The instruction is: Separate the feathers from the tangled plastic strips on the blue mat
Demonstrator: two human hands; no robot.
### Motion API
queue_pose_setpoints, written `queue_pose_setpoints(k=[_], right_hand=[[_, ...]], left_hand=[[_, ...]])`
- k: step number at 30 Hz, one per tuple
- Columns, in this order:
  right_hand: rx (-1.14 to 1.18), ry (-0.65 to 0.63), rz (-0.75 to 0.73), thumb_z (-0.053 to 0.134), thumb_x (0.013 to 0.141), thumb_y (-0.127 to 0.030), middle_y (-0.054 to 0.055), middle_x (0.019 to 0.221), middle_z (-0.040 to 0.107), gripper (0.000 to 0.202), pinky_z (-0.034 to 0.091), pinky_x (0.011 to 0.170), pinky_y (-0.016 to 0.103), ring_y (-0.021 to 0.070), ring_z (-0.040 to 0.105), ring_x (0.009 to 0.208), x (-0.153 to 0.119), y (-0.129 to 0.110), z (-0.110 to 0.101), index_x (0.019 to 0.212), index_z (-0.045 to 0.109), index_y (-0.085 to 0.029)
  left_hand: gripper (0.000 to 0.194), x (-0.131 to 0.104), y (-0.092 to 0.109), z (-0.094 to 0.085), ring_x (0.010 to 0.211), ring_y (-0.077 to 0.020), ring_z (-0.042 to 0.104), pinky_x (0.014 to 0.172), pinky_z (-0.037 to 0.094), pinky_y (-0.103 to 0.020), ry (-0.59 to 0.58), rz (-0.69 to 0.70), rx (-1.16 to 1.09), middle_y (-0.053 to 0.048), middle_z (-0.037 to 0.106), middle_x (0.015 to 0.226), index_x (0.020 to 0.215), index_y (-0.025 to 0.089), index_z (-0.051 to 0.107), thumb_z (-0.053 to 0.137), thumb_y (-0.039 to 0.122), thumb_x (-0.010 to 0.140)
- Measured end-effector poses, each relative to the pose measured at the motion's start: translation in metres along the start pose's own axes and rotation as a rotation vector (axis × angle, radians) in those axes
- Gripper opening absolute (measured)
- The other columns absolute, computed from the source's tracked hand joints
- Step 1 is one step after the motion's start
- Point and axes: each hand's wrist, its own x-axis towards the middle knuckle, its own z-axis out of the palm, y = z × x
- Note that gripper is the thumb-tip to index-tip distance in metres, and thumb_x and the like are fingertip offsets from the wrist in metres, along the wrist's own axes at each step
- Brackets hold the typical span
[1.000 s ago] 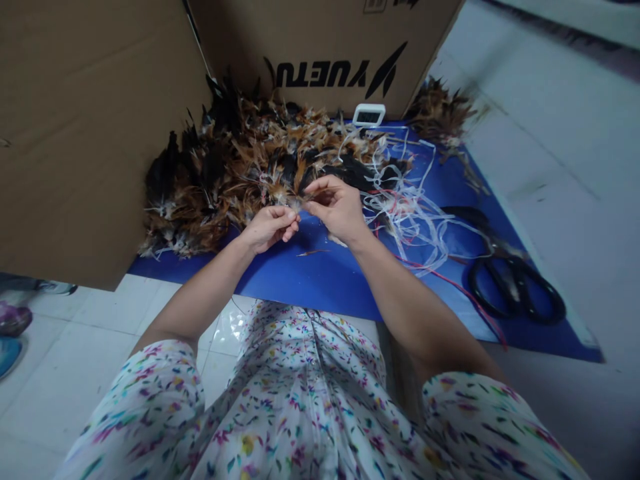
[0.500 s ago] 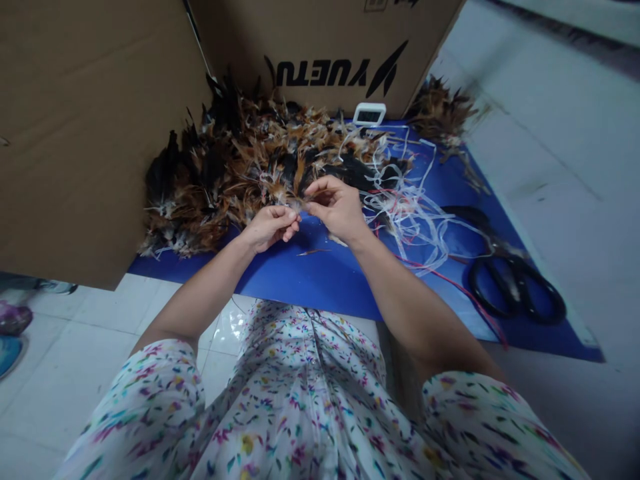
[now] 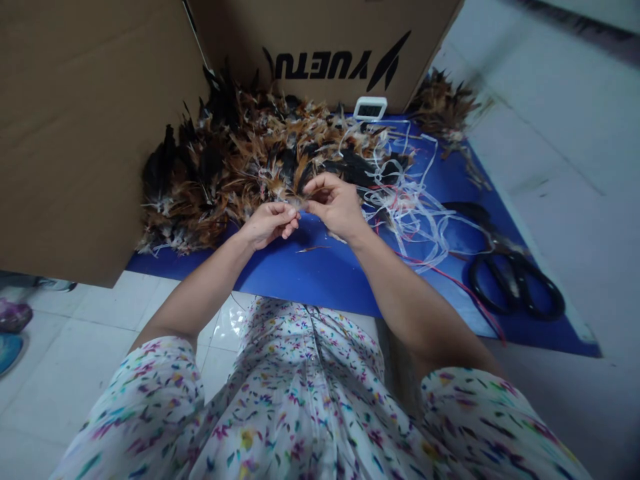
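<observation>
My left hand [image 3: 271, 223] is closed in a pinch at the near edge of a heap of brown and black feathers [image 3: 240, 160]. Close beside it, my right hand [image 3: 336, 205] pinches with thumb and forefinger. Between the fingertips of both hands is a small brown feather [image 3: 299, 202] with a pale fluffy base; the fine detail is blurred. A thin loose feather [image 3: 313, 249] lies on the blue board [image 3: 305, 280] below the hands. To the right of my right hand sits a tangle of clear and red plastic strips [image 3: 415, 220].
Black-handled scissors [image 3: 515, 283] lie at the right of the board. A small white digital display [image 3: 370, 109] stands before a cardboard box [image 3: 330, 30] at the back. Another cardboard panel [image 3: 75, 147] rises on the left. A second feather bunch [image 3: 443, 103] lies at the back right.
The view has shifted slightly, so everything sits a little higher. Both hands hold nearly the same pose, with the feather still between them.
</observation>
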Motion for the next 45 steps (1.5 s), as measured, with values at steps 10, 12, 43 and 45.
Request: queue_pose_setpoints(k=[10, 12, 43, 45], right_hand=[[-0.198, -0.059, 0.049, 0.078, 0.075, -0.043, 0.003, 0.087, 0.067, 0.032, 0.052, 0.077, 0.032, 0.0170, 0.063, 0.084, 0.002, -0.006, -0.012, 0.092, 0.064, -0.020], [-0.331, -0.146, 0.082, 0.076, 0.076, -0.033, 0.003, 0.083, 0.068, 0.021, 0.051, 0.077, 0.033, 0.0173, 0.063, 0.081, 0.001, -0.012, -0.019, 0.088, 0.067, -0.018], [-0.524, -0.114, 0.237, 0.066, 0.078, -0.019, -0.001, 0.062, 0.062, 0.009, 0.042, 0.059, 0.027, 0.0118, 0.054, 0.059, -0.004, -0.016, -0.050, 0.069, 0.065, -0.017], [-0.346, -0.059, 0.246, 0.067, 0.079, -0.021, -0.003, 0.057, 0.056, 0.012, 0.039, 0.054, 0.025, 0.0092, 0.048, 0.054, -0.003, -0.021, -0.057, 0.068, 0.063, -0.018]], left_hand=[[0.028, 0.001, 0.004, 0.001, 0.039, -0.0041, 0.051, 0.038, 0.039, -0.015, 0.081, 0.140, 0.005, 0.002, 0.065, 0.056, 0.071, 0.012, 0.067, 0.087, 0.031, 0.069], [0.024, 0.002, 0.008, 0.001, 0.039, -0.0027, 0.050, 0.039, 0.039, -0.014, 0.172, 0.175, 0.007, 0.004, 0.063, 0.056, 0.070, 0.013, 0.064, 0.083, 0.027, 0.076], [0.020, 0.000, 0.020, -0.001, 0.041, -0.0001, 0.047, 0.040, 0.036, -0.012, 0.368, 0.275, -0.071, 0.006, 0.058, 0.058, 0.073, 0.015, 0.061, 0.074, 0.022, 0.086], [0.020, 0.001, 0.019, -0.001, 0.041, -0.0004, 0.048, 0.040, 0.037, -0.012, 0.355, 0.277, -0.070, 0.006, 0.059, 0.058, 0.072, 0.015, 0.060, 0.075, 0.023, 0.085]])
